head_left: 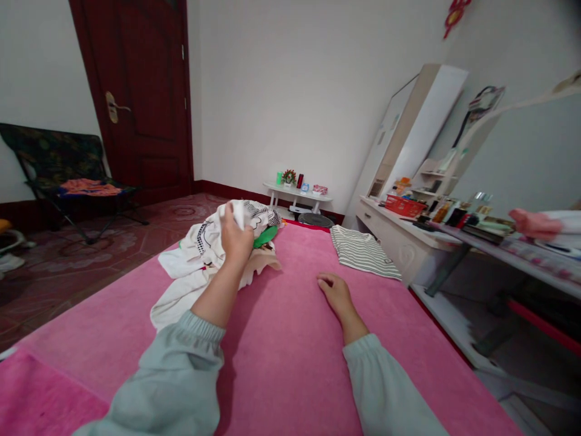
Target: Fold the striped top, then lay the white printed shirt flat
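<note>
A loose heap of clothes (181, 297) lies on the left of the pink bed cover, with white, black-patterned, green and beige pieces in it. My left hand (236, 239) is at the top of this heap, its fingers closed on a white garment (213, 227) with black print. Part of the cloth bunches up by the fingers, and the garment's full shape is hidden in the pile. My right hand (336, 293) is low over the middle of the bed, fingers curled together with nothing seen in them. Beyond it, a striped shirt (363, 251) lies folded flat near the right edge.
The pink bed cover (285, 363) spreads beneath both arms. Along the right side stands a dresser (390, 227) with a red basket (403, 206) and several bottles. A low white table (297, 192) is past the bed's far end; a folding chair (68, 154) is at left.
</note>
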Motion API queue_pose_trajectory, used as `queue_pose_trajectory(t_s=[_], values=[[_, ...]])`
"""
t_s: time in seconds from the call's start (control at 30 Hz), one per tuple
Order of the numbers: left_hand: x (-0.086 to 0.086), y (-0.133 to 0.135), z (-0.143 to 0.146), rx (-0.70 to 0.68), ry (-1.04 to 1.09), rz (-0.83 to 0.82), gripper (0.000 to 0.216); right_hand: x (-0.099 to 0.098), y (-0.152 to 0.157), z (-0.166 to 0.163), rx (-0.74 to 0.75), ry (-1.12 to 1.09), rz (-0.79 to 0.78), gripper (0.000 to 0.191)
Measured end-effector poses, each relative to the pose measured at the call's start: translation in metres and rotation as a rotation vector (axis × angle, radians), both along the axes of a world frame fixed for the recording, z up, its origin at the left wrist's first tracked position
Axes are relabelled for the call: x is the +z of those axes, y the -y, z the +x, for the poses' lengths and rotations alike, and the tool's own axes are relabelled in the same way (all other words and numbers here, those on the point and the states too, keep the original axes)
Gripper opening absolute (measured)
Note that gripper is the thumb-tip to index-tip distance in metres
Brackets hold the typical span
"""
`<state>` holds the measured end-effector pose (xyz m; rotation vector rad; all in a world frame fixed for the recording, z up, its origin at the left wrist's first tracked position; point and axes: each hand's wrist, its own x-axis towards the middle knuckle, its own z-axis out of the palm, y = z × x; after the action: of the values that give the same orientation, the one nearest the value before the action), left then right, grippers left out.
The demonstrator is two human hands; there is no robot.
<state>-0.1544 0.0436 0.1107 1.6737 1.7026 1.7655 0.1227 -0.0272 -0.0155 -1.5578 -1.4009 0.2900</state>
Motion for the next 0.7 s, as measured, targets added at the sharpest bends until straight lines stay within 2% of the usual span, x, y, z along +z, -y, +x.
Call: queue_pose_trajectory(t_s=[0.03, 0.1, 0.23, 0.3, 0.37, 0.43, 0.5, 0.6, 0.63, 0.7], values=[[0.004, 0.007, 0.009, -0.133, -0.051, 0.049, 0.071, 0.001, -0.001, 0.000, -0.004, -0.079, 0.008, 0.026], [0.010, 0.027, 0.031, -0.496, -0.215, 0.082, 0.068, 0.006, -0.001, 0.000, -0.027, -0.300, 0.042, 0.037], [0.008, 0.078, 0.074, -1.239, -0.649, -0.052, 0.061, 0.024, 0.008, 0.005, -0.017, -0.773, 0.078, 0.058], [0.006, 0.096, 0.086, -1.508, -0.809, -0.194, 0.052, 0.032, 0.015, 0.009, 0.063, -0.890, 0.028, 0.064], [0.008, 0.101, 0.088, -1.626, -0.820, -0.274, 0.046, 0.035, 0.019, 0.011, 0.098, -0.907, -0.010, 0.059], [0.012, 0.095, 0.083, -1.537, -0.714, -0.250, 0.045, 0.034, 0.019, 0.013, 0.060, -0.859, -0.032, 0.051], [0.015, 0.079, 0.073, -1.284, -0.638, -0.195, 0.043, 0.030, 0.017, 0.012, -0.004, -0.779, -0.051, 0.050], [0.012, 0.048, 0.053, -0.843, -0.669, -0.153, 0.038, 0.026, 0.013, 0.009, -0.043, -0.682, -0.084, 0.050], [0.009, 0.038, 0.047, -0.724, -0.700, -0.164, 0.037, 0.026, 0.013, 0.008, -0.040, -0.675, -0.097, 0.048], [0.002, 0.024, 0.038, -0.585, -0.750, -0.220, 0.035, 0.026, 0.013, 0.007, -0.025, -0.696, -0.123, 0.042]])
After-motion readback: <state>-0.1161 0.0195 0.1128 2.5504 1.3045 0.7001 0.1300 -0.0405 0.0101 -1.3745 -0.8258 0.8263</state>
